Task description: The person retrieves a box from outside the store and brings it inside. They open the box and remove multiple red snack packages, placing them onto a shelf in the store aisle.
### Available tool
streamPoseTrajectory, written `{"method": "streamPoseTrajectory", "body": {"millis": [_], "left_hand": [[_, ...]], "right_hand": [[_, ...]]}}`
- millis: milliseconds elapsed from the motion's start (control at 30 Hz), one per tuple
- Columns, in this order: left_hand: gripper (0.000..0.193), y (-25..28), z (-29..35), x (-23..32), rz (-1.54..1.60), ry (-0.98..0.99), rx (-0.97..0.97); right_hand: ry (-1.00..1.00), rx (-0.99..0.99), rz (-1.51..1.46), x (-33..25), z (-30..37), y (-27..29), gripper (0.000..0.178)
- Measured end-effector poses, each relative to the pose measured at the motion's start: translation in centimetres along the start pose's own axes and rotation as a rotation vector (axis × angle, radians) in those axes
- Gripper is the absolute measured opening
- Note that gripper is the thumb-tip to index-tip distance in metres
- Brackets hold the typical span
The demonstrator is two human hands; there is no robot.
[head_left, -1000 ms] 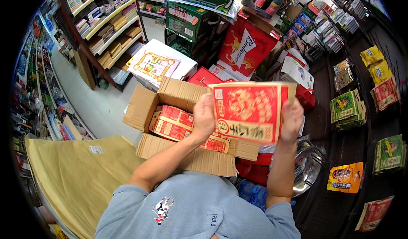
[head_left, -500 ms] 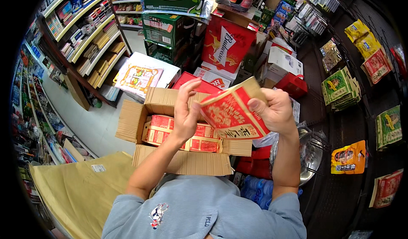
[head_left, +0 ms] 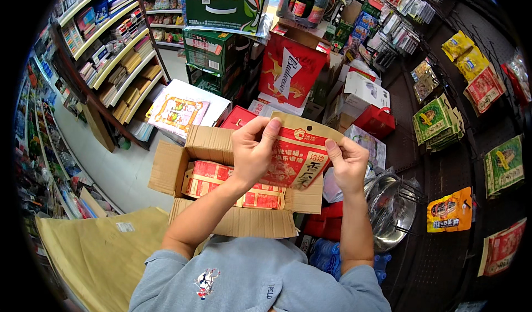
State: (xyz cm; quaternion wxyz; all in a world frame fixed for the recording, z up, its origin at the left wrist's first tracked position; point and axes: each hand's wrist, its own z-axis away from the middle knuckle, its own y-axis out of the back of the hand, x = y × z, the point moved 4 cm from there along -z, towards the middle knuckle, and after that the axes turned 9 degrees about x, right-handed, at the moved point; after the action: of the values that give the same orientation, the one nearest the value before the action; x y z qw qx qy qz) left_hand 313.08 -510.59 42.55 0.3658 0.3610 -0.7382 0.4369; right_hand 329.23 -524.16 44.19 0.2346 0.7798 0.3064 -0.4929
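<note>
Both my hands grip a red and tan snack packet (head_left: 293,154), held up with its printed front toward me and a small hang hole in its top edge. My left hand (head_left: 256,148) pinches the upper left corner, thumb on the front. At the upper right corner, my right hand (head_left: 348,162) pinches it the same way. Below and behind the packet is an open cardboard box (head_left: 238,222) with its flaps folded out. Inside lie several red packets (head_left: 208,176) of a similar look, partly hidden by my left forearm.
To the right, a dark pegboard rack holds green packets (head_left: 438,121), an orange packet (head_left: 450,209) and red packets (head_left: 503,248) on hooks. Stacked drink cartons (head_left: 221,4) and a red carton (head_left: 291,68) stand beyond the box. A large tan sheet (head_left: 105,251) lies at lower left.
The packet has turned from a tilt to nearly upright, facing me. My left hand, apart from it or barely touching before, now pinches its corner. My right hand has shifted slightly left and down.
</note>
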Motion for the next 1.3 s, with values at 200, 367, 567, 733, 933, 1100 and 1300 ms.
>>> {"method": "streamPoseTrajectory", "body": {"millis": [200,367,567,733,933,1100,1300], "left_hand": [[0.021,-0.9,-0.7,0.3,-0.229,-0.173,-0.016],[0.024,-1.2,-1.9,-1.2,0.078,-0.017,0.022],[0.025,-3.3,-3.7,-1.0,0.165,0.025,-0.058],[0.039,-3.2,-3.4,-2.8,0.027,0.158,-0.069],[0.024,2.2,1.3,-6.0,-0.093,0.229,-0.170],[0.019,6.2,3.7,-7.3,-0.105,0.297,-0.066],[0.021,7.1,4.3,-7.3,-0.078,0.289,-0.072]], "right_hand": [[0.037,0.176,-0.044,0.8,0.6,0.3,0.016],[-0.019,-0.242,-0.411,0.9,1.5,-0.3,0.065],[-0.054,-0.132,-0.090,0.7,2.5,0.9,0.057],[0.157,0.510,-0.110,-2.1,-4.3,8.7,0.037],[0.391,0.978,0.045,-12.3,-18.8,26.2,0.033],[0.274,1.242,0.465,-18.5,-22.3,33.3,0.038],[0.168,1.204,0.290,-18.7,-22.5,34.8,0.047]]}}
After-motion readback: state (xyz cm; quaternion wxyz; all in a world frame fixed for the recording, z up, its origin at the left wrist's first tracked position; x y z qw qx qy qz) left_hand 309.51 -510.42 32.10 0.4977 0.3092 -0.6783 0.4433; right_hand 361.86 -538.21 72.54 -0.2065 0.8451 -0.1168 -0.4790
